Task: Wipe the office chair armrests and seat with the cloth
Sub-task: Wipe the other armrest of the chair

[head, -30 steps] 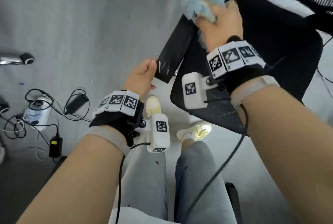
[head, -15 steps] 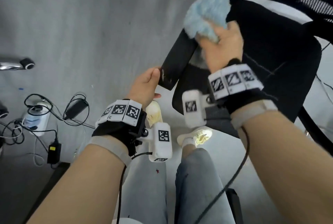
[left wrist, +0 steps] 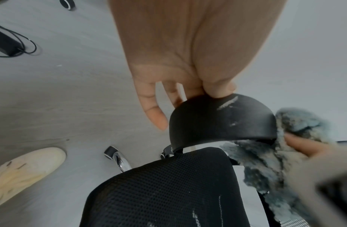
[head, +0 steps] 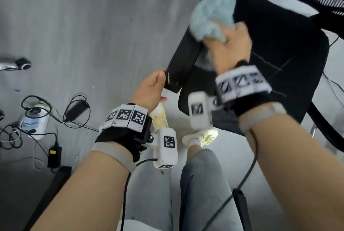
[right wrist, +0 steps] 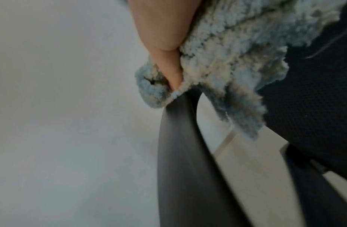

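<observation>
Armrest, black and scuffed with pale marks at its near end, runs diagonally through the upper centre of the head view, beside the black mesh seat at upper right. Your left hand steadies that near end: the left wrist view shows the thumb pressed on the rim, with the fingers reaching down beside and under the pad. Your right hand has the fluffy blue cloth bunched under curled fingers and pressed onto the armrest's upper stretch; the right wrist view shows the cloth wrapped over the pad's edge with a flap hanging on the seat side.

Judged step: wiping the first armrest (blur on your right wrist suggests a stroke in progress). The next move calls for drawing the cloth down the pad toward your left hand, which must yield the scuffed end so it gets covered. The other armrest, out of view, and the seat appear not yet done.

Surroundings: grey floor; a power strip with tangled cables and adapters at lower left; a chrome chair leg with caster at the left edge; your pale shoes below the chair.
</observation>
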A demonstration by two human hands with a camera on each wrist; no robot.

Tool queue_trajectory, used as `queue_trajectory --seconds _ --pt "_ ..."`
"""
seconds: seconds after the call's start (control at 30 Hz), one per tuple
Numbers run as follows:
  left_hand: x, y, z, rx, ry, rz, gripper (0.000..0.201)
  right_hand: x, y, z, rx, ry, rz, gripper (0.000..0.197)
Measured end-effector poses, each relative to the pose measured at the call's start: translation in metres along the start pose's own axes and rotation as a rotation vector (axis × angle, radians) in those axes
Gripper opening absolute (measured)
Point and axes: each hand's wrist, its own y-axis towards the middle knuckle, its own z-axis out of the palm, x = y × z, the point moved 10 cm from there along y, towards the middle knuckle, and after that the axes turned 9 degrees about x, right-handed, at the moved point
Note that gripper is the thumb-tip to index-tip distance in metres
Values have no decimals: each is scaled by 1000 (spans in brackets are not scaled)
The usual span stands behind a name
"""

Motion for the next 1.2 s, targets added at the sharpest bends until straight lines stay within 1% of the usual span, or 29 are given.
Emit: queue_trajectory --seconds 0.03,0.07,0.13,0.2,0.27,0.3,0.33,0.37,0.4,0.47,0.53,0.6,0.63,0.7,0.77,0.83,0.9,0.93,1.0,1.07,1.1,1.13,1.2 --pt "0 0 0 3 6 3 36 -7 14 -7 -41 62 56 25" --pt "1 -2 0 2 5 3 35 -7 17 -10 -54 90 70 20" --pt "2 -1 -2 -6 -15 3 35 3 -1 -1 -15 114 22 6" --pt "3 -1 -1 -7 -37 -13 34 12 -40 25 86 115 -72 14" --pt "8 0 1 11 -105 -53 31 17 -82 55 236 26 -155 32" --pt "11 0 3 23 -159 -83 30 18 -96 66 296 -22 -190 38" --pt "16 1 3 26 -199 -119 31 19 -103 70 323 -58 -212 40" --pt "22 0 2 21 -214 -162 33 20 -101 69 317 -84 -229 40" --pt "29 -1 1 21 -226 -202 36 24 -94 63 279 -104 -246 38" --pt "39 -1 6 74 -297 -257 46 30 -69 42 154 -113 -229 33" --pt "41 1 17 155 -413 -259 52 29 -41 23 38 -73 -176 33" --pt "37 3 21 180 -510 -221 53 29 -37 21 -9 -30 -169 36" --pt "36 4 20 168 -544 -199 56 31 -44 27 8 -26 -195 37" --pt "38 5 19 158 -583 -183 64 34 -70 47 93 -71 -287 38" --pt "42 4 21 163 -603 -189 69 35 -90 61 174 -127 -355 32" --pt "45 2 23 173 -635 -195 68 38 -96 65 197 -220 -424 26" --pt "45 2 23 166 -647 -184 66 45 -92 61 190 -297 -508 26" --pt "46 2 22 157 -644 -187 65 46 -83 55 161 -293 -494 29" --pt "45 3 20 156 -635 -205 68 43 -55 32 54 -223 -354 33" --pt "45 6 19 164 -631 -217 73 41 -36 15 -33 -170 -286 34" --pt "44 7 19 167 -631 -214 73 44 -37 16 -58 -187 -302 35" --pt "43 7 19 162 -627 -210 73 49 -43 21 -47 -215 -329 35" --pt "45 6 18 134 -649 -206 71 53 -69 47 72 -308 -429 32"
